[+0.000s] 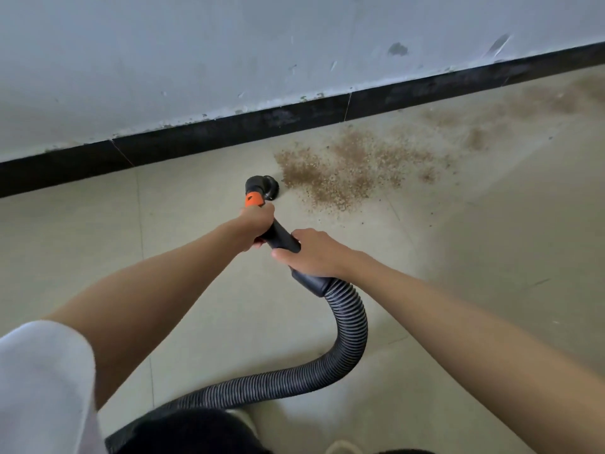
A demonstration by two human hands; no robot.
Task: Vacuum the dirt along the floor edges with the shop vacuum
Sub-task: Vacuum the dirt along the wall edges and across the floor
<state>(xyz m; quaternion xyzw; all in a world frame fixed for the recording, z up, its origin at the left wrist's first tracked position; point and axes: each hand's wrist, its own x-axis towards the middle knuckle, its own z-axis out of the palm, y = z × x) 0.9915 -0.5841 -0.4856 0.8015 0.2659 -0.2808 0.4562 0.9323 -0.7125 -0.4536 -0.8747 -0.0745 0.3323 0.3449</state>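
Note:
A black vacuum nozzle (264, 185) with an orange collar (254, 199) rests on the tiled floor, just left of a patch of brown dirt (343, 165). My left hand (257, 224) grips the black wand right behind the orange collar. Lower on the wand (281, 237), my right hand (316, 253) holds the handle where it meets the ribbed grey hose (347, 329). The hose curves down and left toward my legs. More dirt (474, 136) trails off to the right along the black skirting (229, 132).
A scuffed white wall (229, 54) rises above the skirting. Beige floor tiles (491, 257) spread right and toward me. My white sleeve (42, 388) fills the lower left, dark trousers (190, 434) and a shoe tip (343, 448) sit at the bottom edge.

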